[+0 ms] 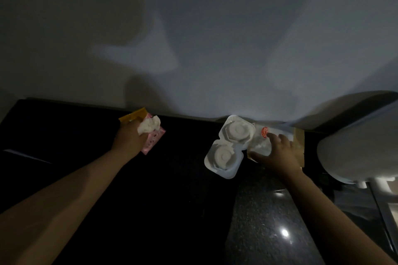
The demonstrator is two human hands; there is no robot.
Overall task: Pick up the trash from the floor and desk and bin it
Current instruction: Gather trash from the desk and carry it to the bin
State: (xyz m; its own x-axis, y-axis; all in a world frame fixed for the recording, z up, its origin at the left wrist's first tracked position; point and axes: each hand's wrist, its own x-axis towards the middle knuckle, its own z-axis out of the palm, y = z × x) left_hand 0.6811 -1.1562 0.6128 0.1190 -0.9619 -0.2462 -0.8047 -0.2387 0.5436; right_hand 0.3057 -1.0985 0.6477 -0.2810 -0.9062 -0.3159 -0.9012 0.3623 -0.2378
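Our left hand (131,140) grips a crumpled tissue (149,126), a pink wrapper (154,143) and a yellow wrapper (134,115) at the dark desk's (64,135) far edge. Our right hand (277,153), fingers spread, rests on a white wrapper (261,139) on a brown bag (299,142), beside a white plastic tray (228,146).

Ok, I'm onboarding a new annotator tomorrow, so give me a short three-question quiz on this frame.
1. True or false: the left hand holds a crumpled tissue.
2. What lies just left of the right hand? A) a white cup tray B) a bottle C) a book
3. Fill in: the logo on the white wrapper is coloured ____.

Key: 1 true; 2 A; 3 red.
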